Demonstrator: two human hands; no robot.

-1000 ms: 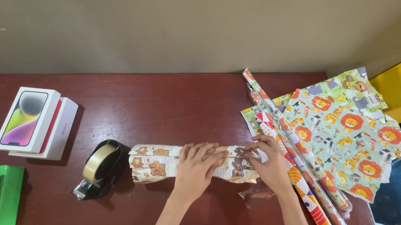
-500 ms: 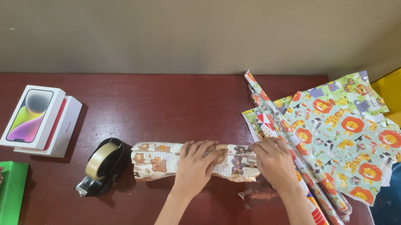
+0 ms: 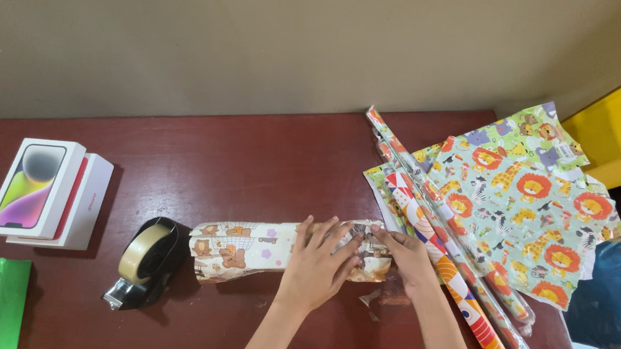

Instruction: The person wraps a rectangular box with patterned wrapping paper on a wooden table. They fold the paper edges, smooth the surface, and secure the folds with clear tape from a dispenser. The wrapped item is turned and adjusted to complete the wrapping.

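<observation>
1. Long parcel in cream bear-print paper [image 3: 271, 249] lies mid red-brown wooden table [image 3: 251, 152]; left hand [image 3: 318, 265] pressed flat on it, fingers spread.
2. Right hand [image 3: 406, 257] fingers are pinched on the end fold; tearing is risked if overpulled.
3. Wrap may spring open if pressure is eased before tape from the black dispenser [image 3: 143, 263] is applied.

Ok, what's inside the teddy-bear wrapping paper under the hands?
Not visible. The teddy-bear wrapping paper forms a closed, rounded bundle on the table; the left hand lies flat on it and the right hand pinches its right end. Its contents are fully covered.
</observation>
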